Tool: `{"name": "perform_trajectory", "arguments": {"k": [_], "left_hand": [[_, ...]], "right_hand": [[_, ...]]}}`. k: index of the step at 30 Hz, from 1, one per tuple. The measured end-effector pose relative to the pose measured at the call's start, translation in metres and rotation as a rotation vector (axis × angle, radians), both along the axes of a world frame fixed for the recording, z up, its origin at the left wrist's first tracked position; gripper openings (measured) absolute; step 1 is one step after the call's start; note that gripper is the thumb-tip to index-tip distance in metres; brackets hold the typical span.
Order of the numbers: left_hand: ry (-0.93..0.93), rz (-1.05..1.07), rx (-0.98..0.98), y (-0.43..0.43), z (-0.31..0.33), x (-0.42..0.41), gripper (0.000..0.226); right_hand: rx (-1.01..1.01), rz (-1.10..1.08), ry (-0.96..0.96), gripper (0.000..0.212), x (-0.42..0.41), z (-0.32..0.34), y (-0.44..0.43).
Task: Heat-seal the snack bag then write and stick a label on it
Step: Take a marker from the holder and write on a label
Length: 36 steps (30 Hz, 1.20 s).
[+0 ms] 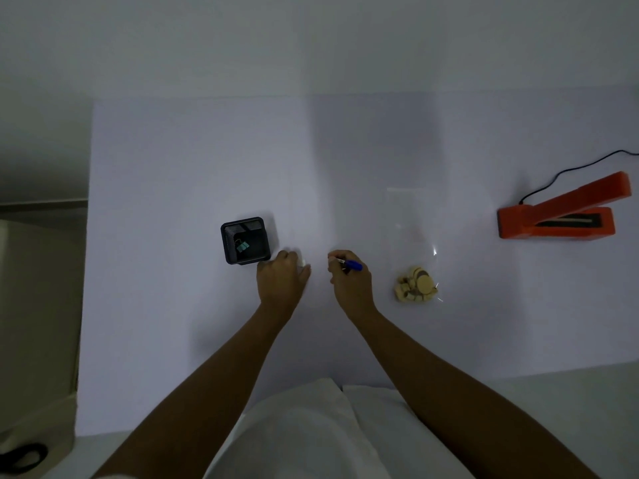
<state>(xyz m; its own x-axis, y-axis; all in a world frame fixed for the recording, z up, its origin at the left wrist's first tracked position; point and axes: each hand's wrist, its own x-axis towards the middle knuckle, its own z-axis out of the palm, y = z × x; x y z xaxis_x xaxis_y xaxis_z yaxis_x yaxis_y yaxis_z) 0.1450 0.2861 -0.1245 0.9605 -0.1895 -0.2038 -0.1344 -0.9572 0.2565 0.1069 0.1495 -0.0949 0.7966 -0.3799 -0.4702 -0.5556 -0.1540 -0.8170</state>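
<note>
The table (173, 305) is white and dimly lit. The left hand (280, 276) lies palm down on it, fingers pointing forward, just beside the near right corner of the holder (224, 243). A pale patch (304, 262) shows at its fingertips, too faint to identify; whether the hand pinches anything cannot be told. The right hand (349, 281) is curled around the pen (351, 264), whose blue end points right; the tip is hidden by the fingers. The two hands are near each other but apart. The bag (413, 236), clear plastic, lies flat to the right of the right hand, near it and not touching, with its biscuits (416, 285) bunched at the near end. The sealer (560, 216), orange, sits well apart at the right edge with its arm raised; its cord (570, 169) runs off to the rear right. The holder is a black mesh box and contains one teal clip (242, 246). Scissors (22, 456) lie at the lower left, off the table.
</note>
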Motion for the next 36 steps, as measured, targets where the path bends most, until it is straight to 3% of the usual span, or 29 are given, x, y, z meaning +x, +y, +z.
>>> {"name": "perform_trajectory", "arguments": {"k": [11,14,16,19,23,27,36], "left_hand": [[-0.027,0.003,-0.088,-0.003,-0.001,-0.003,0.026],[-0.031,0.017,-0.142,-0.002,-0.002,-0.006,0.025],[-0.004,0.089,-0.239,-0.002,0.000,-0.009,0.024],[0.087,0.265,-0.525,-0.005,0.006,-0.012,0.018],[0.356,0.538,-0.768,-0.009,0.004,-0.011,0.018],[0.435,0.653,-0.755,-0.004,0.003,-0.009,0.018],[0.419,0.608,-0.680,0.007,-0.007,-0.007,0.017]], "right_hand": [[0.178,0.031,-0.025,0.027,0.012,-0.009,0.009],[0.143,0.060,-0.082,0.022,0.017,-0.015,0.017],[0.099,0.068,-0.139,0.015,0.021,-0.017,0.021],[0.123,-0.004,-0.136,0.029,0.026,-0.019,0.027],[0.257,-0.113,-0.051,0.036,0.030,-0.021,0.036],[0.215,-0.102,-0.087,0.033,0.034,-0.028,0.039],[0.155,0.006,-0.109,0.034,0.037,-0.045,0.040]]}}
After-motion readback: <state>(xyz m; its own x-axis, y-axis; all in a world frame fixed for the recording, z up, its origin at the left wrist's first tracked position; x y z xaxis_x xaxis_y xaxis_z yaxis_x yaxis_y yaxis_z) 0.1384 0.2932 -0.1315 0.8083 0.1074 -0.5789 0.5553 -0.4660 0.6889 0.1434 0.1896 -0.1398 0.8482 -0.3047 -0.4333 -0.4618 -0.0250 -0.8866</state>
